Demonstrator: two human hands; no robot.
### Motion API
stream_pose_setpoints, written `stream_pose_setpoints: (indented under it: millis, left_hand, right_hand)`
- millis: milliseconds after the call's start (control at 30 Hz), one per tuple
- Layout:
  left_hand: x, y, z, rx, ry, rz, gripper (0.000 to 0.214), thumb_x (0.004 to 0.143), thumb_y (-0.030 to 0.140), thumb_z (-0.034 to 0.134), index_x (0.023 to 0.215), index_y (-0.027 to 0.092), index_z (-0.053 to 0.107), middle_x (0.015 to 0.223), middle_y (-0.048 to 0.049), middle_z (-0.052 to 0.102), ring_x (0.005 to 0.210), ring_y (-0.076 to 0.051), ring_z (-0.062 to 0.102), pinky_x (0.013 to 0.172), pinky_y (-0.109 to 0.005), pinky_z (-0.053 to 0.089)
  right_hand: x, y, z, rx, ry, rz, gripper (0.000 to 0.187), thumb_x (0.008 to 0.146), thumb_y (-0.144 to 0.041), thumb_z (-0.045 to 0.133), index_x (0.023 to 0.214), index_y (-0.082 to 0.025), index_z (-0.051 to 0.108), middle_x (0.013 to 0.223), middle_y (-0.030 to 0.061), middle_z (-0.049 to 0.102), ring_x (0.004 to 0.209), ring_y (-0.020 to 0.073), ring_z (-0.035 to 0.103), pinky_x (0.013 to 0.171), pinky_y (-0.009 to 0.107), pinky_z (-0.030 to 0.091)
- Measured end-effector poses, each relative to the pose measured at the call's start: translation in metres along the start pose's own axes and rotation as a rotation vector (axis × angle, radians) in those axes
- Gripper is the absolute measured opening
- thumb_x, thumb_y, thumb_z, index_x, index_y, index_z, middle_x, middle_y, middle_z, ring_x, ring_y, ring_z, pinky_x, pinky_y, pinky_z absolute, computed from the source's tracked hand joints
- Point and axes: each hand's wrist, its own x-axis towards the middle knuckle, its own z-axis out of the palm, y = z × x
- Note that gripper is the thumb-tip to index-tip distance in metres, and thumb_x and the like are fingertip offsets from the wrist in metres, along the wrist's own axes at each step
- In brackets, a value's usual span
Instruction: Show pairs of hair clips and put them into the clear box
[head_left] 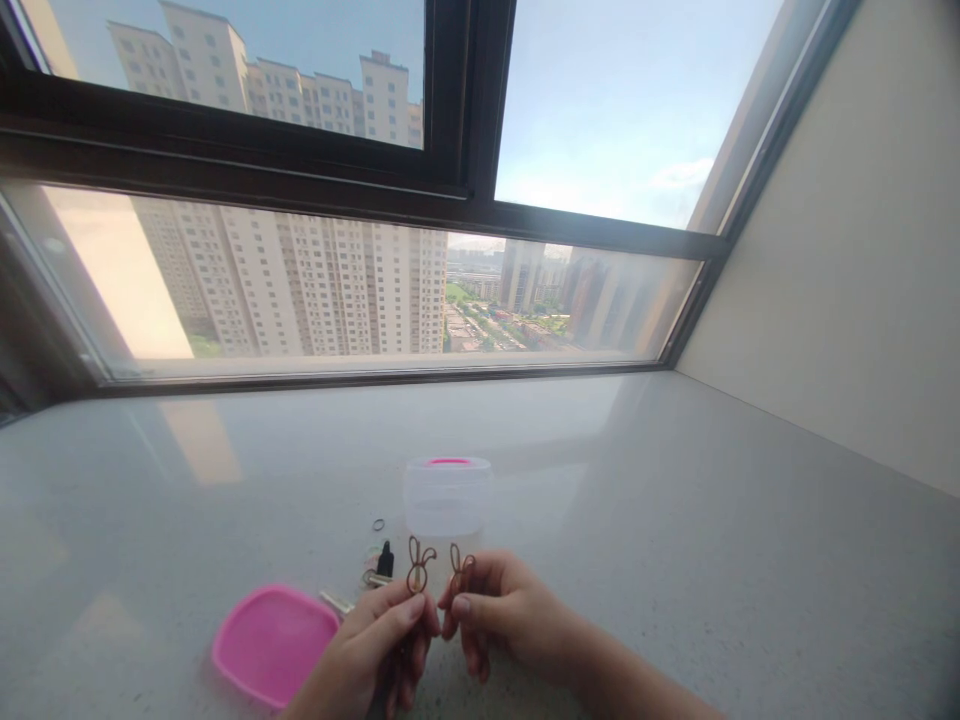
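Note:
Between the thumb and fingers of my left hand is a bunny-shaped wire clip, its long ears pointing up. My right hand pinches a second bunny-shaped wire clip, partly covered by the fingers. Both hands are close together, low in the view, with the two clips side by side and apart. Just beyond the left hand lie a small black item and a silvery metal piece. A small dark ring rests farther back.
A pink tray or lid lies left of my left hand, partly covered by it. Behind the hands stands a clear plastic container with a pink strip on it. All sit on a pale speckled sill below a dark-framed window.

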Motion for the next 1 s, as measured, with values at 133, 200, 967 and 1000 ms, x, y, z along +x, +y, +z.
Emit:
stream_pose_setpoints:
  millis: [133,200,967,1000]
  left_hand:
    - [0.0,-0.001,0.002,0.052,0.017,0.012,0.04,0.072,0.055,0.064,0.069,0.015,0.059,0.049,0.0023,0.055,0.034,-0.008,0.048,0.031,-0.015,0.028]
    - [-0.001,-0.002,0.004,0.07,0.03,0.021,0.039,0.073,0.053,0.064,0.07,0.015,0.059,0.049,0.0024,0.054,0.035,-0.008,0.047,0.032,-0.015,0.028]
    - [-0.005,0.001,0.007,0.182,0.037,0.02,0.042,0.076,0.057,0.06,0.071,0.015,0.06,0.049,0.0014,0.052,0.037,-0.008,0.042,0.036,-0.018,0.025]
    - [-0.005,0.001,0.007,0.176,0.048,0.023,0.044,0.076,0.058,0.059,0.07,0.015,0.06,0.049,0.0015,0.052,0.037,-0.008,0.042,0.036,-0.018,0.025]
  right_hand:
    - [0.001,0.0,-0.001,0.011,-0.002,-0.001,0.031,0.073,-0.034,0.078,0.084,-0.008,0.066,0.072,0.0051,0.066,0.042,0.0086,0.059,0.036,0.017,0.046]
    - [0.0,0.001,-0.002,0.02,-0.001,-0.003,0.03,0.073,-0.033,0.078,0.085,-0.008,0.067,0.072,0.0058,0.067,0.042,0.0092,0.059,0.036,0.017,0.046]
    - [-0.002,0.0,-0.002,-0.023,-0.04,-0.022,0.033,0.071,-0.033,0.08,0.092,-0.008,0.072,0.074,0.0063,0.068,0.044,0.0078,0.059,0.04,0.017,0.047]
    - [-0.002,0.0,-0.002,-0.029,-0.044,-0.02,0.034,0.071,-0.034,0.08,0.091,-0.008,0.072,0.074,0.0064,0.068,0.045,0.0079,0.058,0.04,0.017,0.047]
